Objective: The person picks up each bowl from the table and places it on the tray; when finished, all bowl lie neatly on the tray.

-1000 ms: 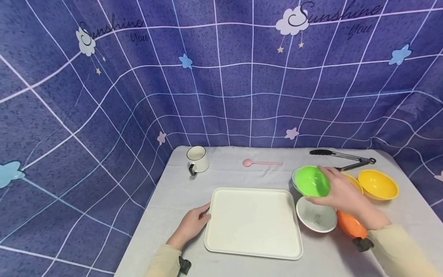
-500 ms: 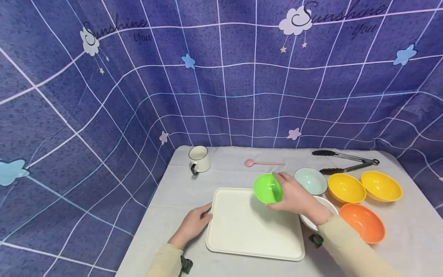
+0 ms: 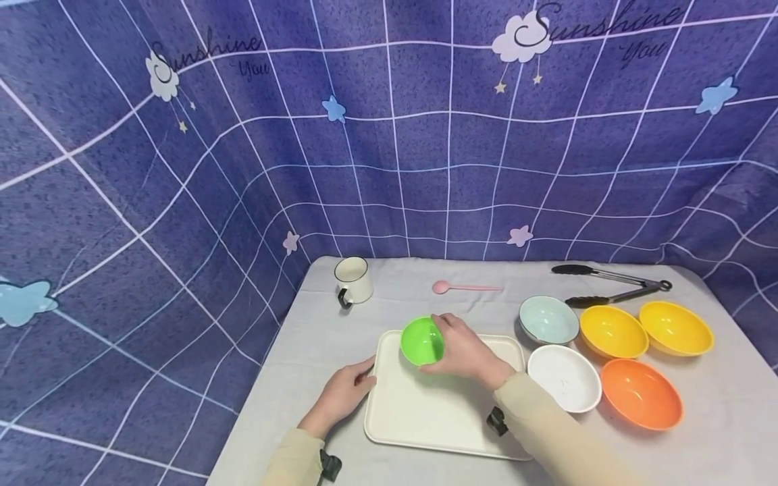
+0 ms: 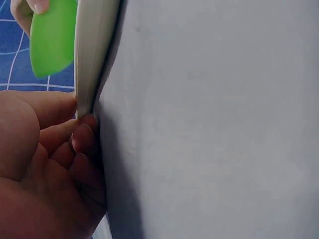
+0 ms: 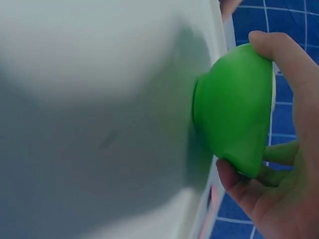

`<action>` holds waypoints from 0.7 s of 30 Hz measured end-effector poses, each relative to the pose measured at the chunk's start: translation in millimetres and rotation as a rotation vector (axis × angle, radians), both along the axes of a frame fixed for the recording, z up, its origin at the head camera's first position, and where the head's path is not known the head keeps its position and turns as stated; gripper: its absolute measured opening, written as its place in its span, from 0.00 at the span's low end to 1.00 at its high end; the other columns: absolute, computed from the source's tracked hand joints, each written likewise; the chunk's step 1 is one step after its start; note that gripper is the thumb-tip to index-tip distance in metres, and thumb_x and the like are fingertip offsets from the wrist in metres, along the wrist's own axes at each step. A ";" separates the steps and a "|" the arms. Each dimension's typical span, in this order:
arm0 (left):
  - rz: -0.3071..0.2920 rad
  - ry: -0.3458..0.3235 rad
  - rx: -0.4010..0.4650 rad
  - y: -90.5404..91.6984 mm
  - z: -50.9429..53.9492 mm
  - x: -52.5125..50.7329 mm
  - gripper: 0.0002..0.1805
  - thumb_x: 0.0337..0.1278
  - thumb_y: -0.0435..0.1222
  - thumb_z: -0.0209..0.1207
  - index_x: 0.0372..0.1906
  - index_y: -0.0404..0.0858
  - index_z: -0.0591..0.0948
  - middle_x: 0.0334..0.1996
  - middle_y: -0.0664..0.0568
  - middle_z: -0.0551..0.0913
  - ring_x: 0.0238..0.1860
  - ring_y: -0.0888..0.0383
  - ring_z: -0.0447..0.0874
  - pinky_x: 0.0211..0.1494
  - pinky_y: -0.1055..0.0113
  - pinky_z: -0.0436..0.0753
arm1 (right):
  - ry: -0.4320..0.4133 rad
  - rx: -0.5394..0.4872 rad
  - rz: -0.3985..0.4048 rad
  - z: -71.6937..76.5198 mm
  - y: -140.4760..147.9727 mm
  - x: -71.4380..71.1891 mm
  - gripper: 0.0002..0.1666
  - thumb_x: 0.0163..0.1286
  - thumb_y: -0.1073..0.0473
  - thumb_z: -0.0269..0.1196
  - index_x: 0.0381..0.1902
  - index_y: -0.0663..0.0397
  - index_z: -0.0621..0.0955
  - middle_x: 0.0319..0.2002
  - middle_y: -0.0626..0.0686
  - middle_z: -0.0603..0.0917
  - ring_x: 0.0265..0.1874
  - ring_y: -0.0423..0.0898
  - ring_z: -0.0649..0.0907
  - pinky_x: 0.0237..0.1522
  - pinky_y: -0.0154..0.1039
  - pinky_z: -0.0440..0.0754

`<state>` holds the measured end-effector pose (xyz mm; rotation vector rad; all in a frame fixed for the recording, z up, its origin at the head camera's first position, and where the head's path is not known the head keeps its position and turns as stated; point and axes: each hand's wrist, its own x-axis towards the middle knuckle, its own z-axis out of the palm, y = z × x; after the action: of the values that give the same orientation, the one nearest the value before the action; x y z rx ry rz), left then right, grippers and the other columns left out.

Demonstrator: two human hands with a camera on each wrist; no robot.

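My right hand (image 3: 464,347) grips a small bright green bowl (image 3: 421,341) by its rim, as the right wrist view also shows for the bowl (image 5: 234,107). The bowl is upright over the far left part of a cream rectangular tray (image 3: 425,412). Its foot is very close to the tray's surface; whether they touch I cannot tell. At the tray's left edge, my left hand (image 3: 343,391) holds the rim. In the left wrist view the fingertips (image 4: 85,138) lie at the underside of the tray edge (image 4: 92,55).
Right of the tray stand a white bowl (image 3: 564,379), an orange bowl (image 3: 641,393), a pale blue bowl (image 3: 549,319) and two yellow bowls (image 3: 614,331). Black tongs (image 3: 614,283) lie behind them. A pink spoon (image 3: 467,287) and a white mug (image 3: 354,280) are at the back.
My right hand has carried the green bowl leftward, from above the pale blue bowl to low over the tray's far left part. The left hand has stayed at the tray's edge.
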<state>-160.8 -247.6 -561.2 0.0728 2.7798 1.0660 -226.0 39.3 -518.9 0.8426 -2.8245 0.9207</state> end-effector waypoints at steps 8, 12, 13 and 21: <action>-0.006 0.005 0.001 -0.6 -1.1 1.2 0.28 0.76 0.44 0.59 0.76 0.44 0.74 0.29 0.58 0.79 0.37 0.59 0.77 0.49 0.54 0.78 | 0.009 -0.027 -0.009 -8.3 -37.4 -1.2 0.73 0.41 0.36 0.85 0.74 0.72 0.67 0.63 0.68 0.76 0.60 0.63 0.78 0.63 0.55 0.77; -0.010 0.011 0.002 -1.7 -0.2 1.7 0.28 0.76 0.43 0.59 0.75 0.40 0.74 0.32 0.58 0.80 0.37 0.59 0.77 0.49 0.53 0.80 | -0.002 -0.032 -0.013 -7.3 -52.7 -1.6 0.73 0.42 0.35 0.85 0.75 0.72 0.66 0.64 0.68 0.75 0.61 0.62 0.77 0.63 0.54 0.77; -0.010 0.011 0.001 -1.9 0.2 1.8 0.28 0.76 0.43 0.59 0.75 0.39 0.74 0.32 0.58 0.80 0.37 0.59 0.76 0.48 0.55 0.80 | -0.006 -0.033 -0.014 -6.6 -55.8 -1.7 0.73 0.43 0.36 0.85 0.75 0.72 0.66 0.64 0.69 0.75 0.61 0.63 0.77 0.63 0.54 0.77; -0.039 0.023 0.003 -3.4 -0.6 -0.6 0.28 0.76 0.43 0.60 0.73 0.36 0.75 0.29 0.57 0.76 0.31 0.59 0.74 0.35 0.63 0.76 | -0.056 -0.016 0.000 -2.4 -66.3 -1.3 0.75 0.47 0.33 0.84 0.79 0.70 0.61 0.72 0.72 0.67 0.69 0.69 0.71 0.69 0.59 0.70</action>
<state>-161.5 -251.0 -561.8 0.1401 2.7851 1.0664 -227.3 -27.0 -521.2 0.8274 -2.8597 0.9812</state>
